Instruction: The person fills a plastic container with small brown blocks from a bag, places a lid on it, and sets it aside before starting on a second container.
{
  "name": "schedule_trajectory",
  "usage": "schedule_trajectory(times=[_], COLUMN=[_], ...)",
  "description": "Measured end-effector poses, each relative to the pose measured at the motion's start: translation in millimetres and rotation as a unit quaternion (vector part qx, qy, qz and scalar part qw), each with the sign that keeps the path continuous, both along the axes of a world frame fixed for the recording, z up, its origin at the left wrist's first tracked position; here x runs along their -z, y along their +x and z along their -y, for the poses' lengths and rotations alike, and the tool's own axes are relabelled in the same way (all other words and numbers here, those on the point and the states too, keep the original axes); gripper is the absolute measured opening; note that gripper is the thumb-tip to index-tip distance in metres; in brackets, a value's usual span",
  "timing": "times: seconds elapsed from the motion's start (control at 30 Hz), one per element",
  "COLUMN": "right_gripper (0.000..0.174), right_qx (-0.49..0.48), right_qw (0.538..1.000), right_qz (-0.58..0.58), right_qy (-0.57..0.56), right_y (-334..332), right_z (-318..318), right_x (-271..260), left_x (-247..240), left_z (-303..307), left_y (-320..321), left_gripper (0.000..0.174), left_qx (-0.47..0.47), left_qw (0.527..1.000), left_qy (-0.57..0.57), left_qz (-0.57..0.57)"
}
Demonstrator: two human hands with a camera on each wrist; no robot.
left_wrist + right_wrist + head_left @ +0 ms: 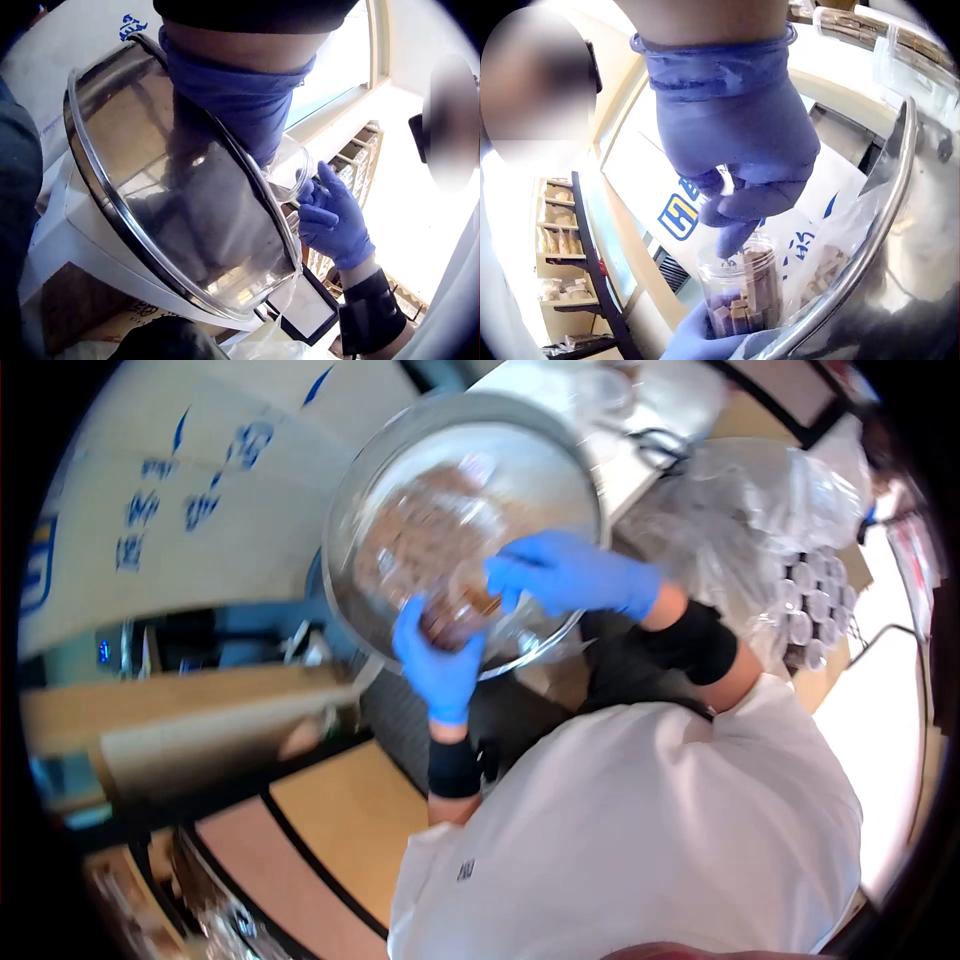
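My left hand (440, 670), in a blue glove, grips a clear plastic jar (712, 279) over the near rim of a large metal bowl (342, 560). Brown stick-shaped pieces (761, 281) stand inside the jar. Just above the jar's mouth is my gloved right hand (585, 575), fingers curled and tips pointing down at the opening. A thin dark tool (530, 558) shows between those fingers; I cannot tell its kind. Many brown pieces (425, 535) lie in clear plastic inside the bowl. In the left wrist view the bowl's wall hides most of the left hand.
A large white sheet-like surface (230, 490) with blue lettering stands left of the bowl. To the right lie clear plastic bags (760, 490) and a group of lidded clear containers (818, 605). Shelves with packed goods (561, 240) line the background. A person stands nearby.
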State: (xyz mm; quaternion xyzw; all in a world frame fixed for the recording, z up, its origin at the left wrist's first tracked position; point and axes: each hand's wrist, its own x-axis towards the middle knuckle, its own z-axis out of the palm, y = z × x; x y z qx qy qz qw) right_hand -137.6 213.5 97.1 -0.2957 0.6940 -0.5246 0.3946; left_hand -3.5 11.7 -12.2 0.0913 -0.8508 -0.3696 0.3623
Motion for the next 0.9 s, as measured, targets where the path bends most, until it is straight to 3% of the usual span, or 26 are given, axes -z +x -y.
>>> schedule_trajectory(times=[0.07,0.1,0.13,0.17,0.2,0.27,0.33,0.4,0.43,0.5,0.63,0.7,0.83,0.9], right_gripper=[0.029,0.022,0.020,0.018,0.017,0.018,0.018,0.018,0.018,0.019,0.019,0.019,0.018,0.015], right_qx=[0.081,0.110,0.113,0.092,0.061,0.011,0.000,-0.144,-0.128,0.019,-0.025,-0.049,-0.046,-0.024], right_qw=[0.956,0.930,0.948,0.945,0.939,0.891,0.864,0.851,0.847,0.792,0.813,0.815,0.823,0.853], right_qz=[-0.249,-0.330,-0.275,-0.304,-0.334,-0.450,-0.496,-0.505,-0.516,-0.595,-0.569,-0.577,-0.566,-0.511], right_qy=[-0.128,-0.122,-0.111,-0.079,-0.064,-0.068,-0.087,-0.005,-0.007,-0.134,-0.122,-0.030,0.015,0.104], right_y=[-7.3,-10.3,-8.0,-6.2,-5.0,-5.5,-7.2,-11.8,-12.4,-8.1,-13.5,-5.4,-3.2,-1.2], right_z=[2.8,4.8,2.0,2.7,6.3,20.0,34.1,50.1,61.4,79.4,103.1,97.2,80.5,67.4], right_x=[68.0,85.6,82.9,84.4,96.1,140.4,166.6,170.3,177.9,201.5,203.3,198.8,169.9,150.9], left_x=[-7.0,23.7,11.9,-3.1,-7.5,0.9,-3.0,7.9,0.1,-4.7,-3.3,-1.7,-1.5,0.1], left_z=[-4.3,18.3,5.1,-4.1,-6.0,-3.1,-4.0,4.1,-3.5,-6.2,-6.5,-4.9,-2.8,-2.4], left_y=[0.9,-3.0,-4.7,2.2,1.3,-1.0,-0.6,-3.4,-1.7,-1.0,-2.2,-0.6,0.3,1.3], left_gripper=[0.063,0.064,0.066,0.081,0.082,0.081,0.081,0.082,0.082,0.082,0.081,0.081,0.081,0.081], left_qx=[0.018,0.007,-0.016,-0.042,-0.051,-0.083,-0.089,-0.044,-0.060,-0.080,-0.086,-0.074,-0.063,-0.058], left_qw=[0.994,0.996,0.999,0.994,0.985,0.996,0.996,0.999,0.998,0.996,0.996,0.997,0.998,0.998], left_qy=[0.107,0.090,0.039,0.089,0.146,0.003,0.001,0.007,-0.002,-0.021,-0.030,-0.017,-0.025,-0.012], left_qz=[0.010,-0.009,-0.025,0.040,0.071,0.017,0.031,-0.023,-0.005,0.017,0.019,0.013,0.020,0.018])
